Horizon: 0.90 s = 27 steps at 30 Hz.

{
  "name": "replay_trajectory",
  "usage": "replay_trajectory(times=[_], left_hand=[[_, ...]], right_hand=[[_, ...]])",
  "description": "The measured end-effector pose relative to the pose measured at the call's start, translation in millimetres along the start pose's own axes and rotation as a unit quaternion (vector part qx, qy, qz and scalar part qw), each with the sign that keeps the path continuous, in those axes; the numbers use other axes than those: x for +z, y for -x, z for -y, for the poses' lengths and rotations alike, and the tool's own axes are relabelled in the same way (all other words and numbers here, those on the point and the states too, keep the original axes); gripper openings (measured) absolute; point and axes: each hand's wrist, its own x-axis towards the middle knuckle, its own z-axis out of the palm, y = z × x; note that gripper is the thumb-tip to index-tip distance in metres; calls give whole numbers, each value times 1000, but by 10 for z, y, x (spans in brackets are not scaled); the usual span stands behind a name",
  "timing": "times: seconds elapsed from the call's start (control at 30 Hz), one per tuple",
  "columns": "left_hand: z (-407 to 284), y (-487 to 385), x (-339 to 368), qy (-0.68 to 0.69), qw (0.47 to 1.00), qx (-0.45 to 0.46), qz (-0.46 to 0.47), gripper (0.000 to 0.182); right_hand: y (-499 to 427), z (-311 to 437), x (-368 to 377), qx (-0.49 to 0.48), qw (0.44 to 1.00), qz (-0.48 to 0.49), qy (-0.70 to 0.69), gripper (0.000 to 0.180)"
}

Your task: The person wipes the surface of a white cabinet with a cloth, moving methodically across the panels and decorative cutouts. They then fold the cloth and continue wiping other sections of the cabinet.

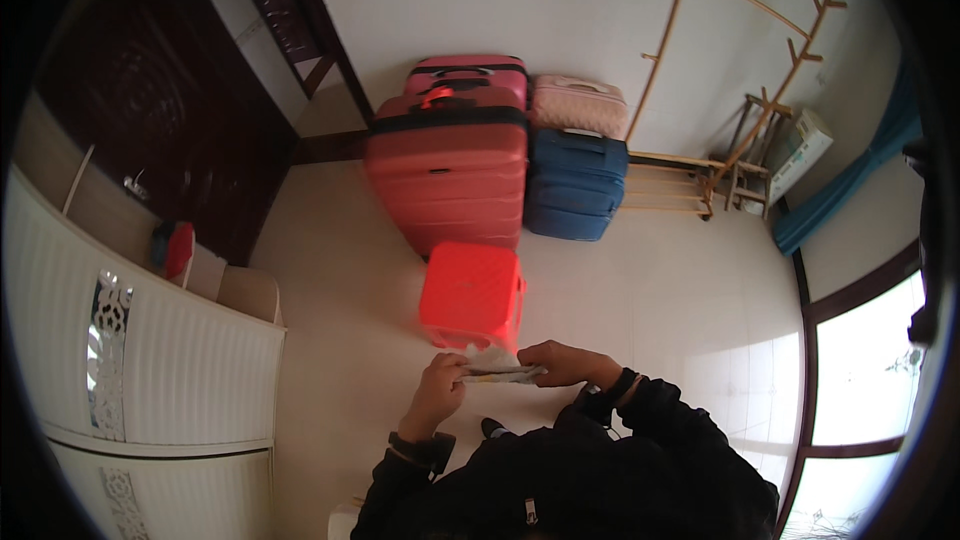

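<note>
My left hand (pixel 437 392) and my right hand (pixel 559 364) pinch opposite ends of a folded pale cloth (pixel 496 372), held level in front of my body. Some of its fabric sticks up loosely in the middle. Just beyond the cloth stands a bright red plastic stool (pixel 470 286) on the tiled floor. Behind the stool is a large red hard-shell suitcase (pixel 457 187) with a black strap.
A pink suitcase (pixel 502 75), a blue suitcase (pixel 574 184) and a light pink case (pixel 579 99) stand by the wall. Right of them is a wooden clothes rack (pixel 655 73). White cabinets (pixel 199 375) line the left side; glazed doors (pixel 862 367) are at right.
</note>
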Motion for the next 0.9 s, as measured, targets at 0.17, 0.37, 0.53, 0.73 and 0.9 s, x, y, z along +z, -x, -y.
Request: replay_trajectory(times=[0.17,0.37,0.53,0.73,0.9], left_hand=[[466,483,-586,-31,990,-62,-120,32],[899,629,-1077,-19,970,-159,-182,36],[1397,551,-1713,-43,960,-162,-225,34],[1910,-16,-2527,-37,956,-186,-223,30],[2305,-235,-2970,-25,944,-233,-234,29]], right_hand=[[-957,347,390,-6,997,71,20,20],[-1988,249,611,-2,976,182,116,28],[-3058,158,683,-144,980,134,30,32],[-4162,356,220,-60,984,156,-65,29],[-4989,522,68,-75,981,138,-116,31]])
